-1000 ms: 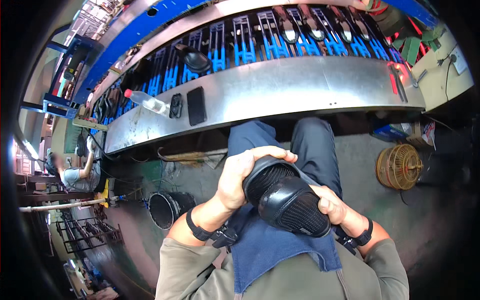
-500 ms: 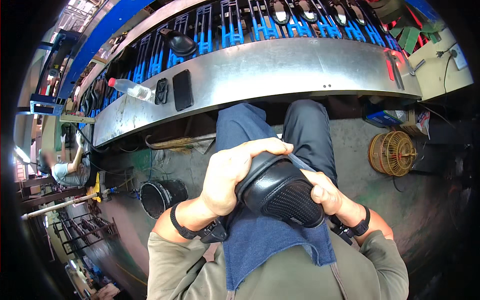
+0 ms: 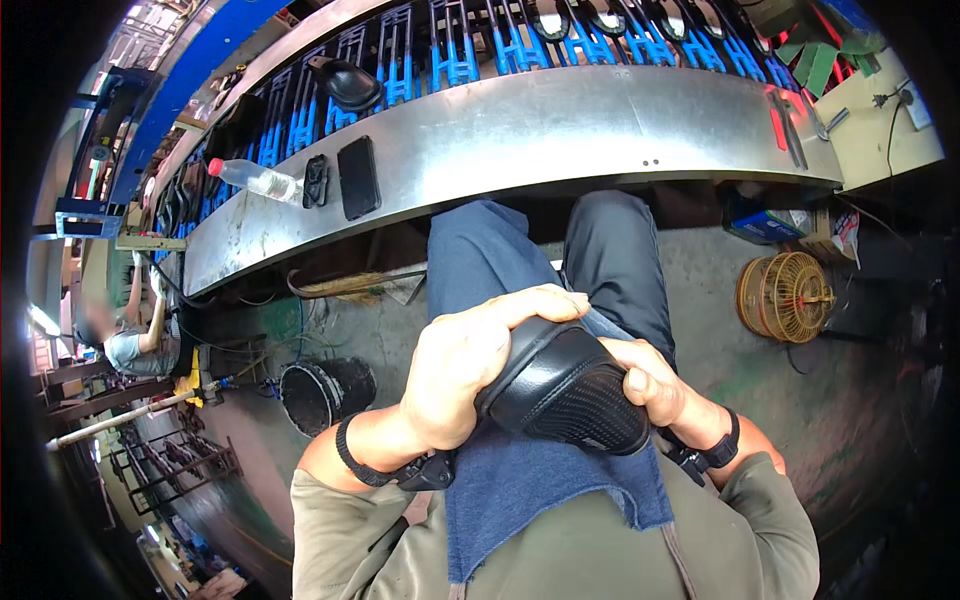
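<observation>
On bench: 1 bottle, 1 phone

no legible txt, faint mark on blk perforated pc., pale print on blue box

A glossy black padded piece, stitched, apparently perforated toward the right, slants between left hand and right hand.

The black padded piece's underside was hidden; the right hand was partly concealed by it. Well left of the left hand, a co-worker's head was blurred. Beyond both hands, the upper edge cut off several blue-and-black frames.
</observation>
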Action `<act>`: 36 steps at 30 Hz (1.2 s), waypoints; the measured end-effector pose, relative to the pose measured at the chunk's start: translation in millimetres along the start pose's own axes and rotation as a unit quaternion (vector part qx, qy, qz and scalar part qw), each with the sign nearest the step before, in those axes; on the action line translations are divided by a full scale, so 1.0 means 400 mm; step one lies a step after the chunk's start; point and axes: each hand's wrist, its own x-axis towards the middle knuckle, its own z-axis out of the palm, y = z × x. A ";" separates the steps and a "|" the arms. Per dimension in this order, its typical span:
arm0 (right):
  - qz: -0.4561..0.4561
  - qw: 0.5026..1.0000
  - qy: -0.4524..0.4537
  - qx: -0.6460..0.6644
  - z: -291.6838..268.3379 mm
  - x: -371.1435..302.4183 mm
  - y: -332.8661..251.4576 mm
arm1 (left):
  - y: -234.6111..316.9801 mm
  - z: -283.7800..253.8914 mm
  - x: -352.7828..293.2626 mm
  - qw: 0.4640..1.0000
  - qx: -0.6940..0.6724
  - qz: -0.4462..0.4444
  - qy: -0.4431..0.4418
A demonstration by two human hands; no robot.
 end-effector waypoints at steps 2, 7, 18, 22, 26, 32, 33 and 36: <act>0.002 1.000 -0.016 0.017 0.001 -0.005 -0.001 | 0.004 0.011 -0.015 0.999 -0.009 -0.030 -0.005; -0.017 1.000 -0.019 0.012 0.001 -0.005 -0.011 | 0.061 0.007 -0.047 0.998 0.060 -0.012 -0.031; 0.010 0.997 0.036 0.061 -0.014 -0.015 0.032 | 0.007 0.071 -0.030 0.924 0.348 0.140 0.078; -0.001 0.996 0.039 0.082 -0.017 -0.027 0.030 | -0.042 0.090 -0.040 0.945 0.286 0.138 0.082; -0.035 0.954 0.088 0.286 -0.032 -0.043 0.057 | -0.078 0.122 -0.017 0.976 0.172 0.112 0.078; -0.056 0.903 0.177 0.387 -0.012 -0.024 0.027 | -0.020 0.077 0.082 0.940 0.296 0.171 -0.005; -0.055 0.903 0.179 0.386 -0.017 -0.024 0.027 | -0.031 0.066 0.086 0.946 0.283 0.154 -0.036; -0.046 0.899 0.150 0.408 -0.022 -0.039 0.056 | 0.012 0.030 0.103 0.950 0.282 0.080 -0.106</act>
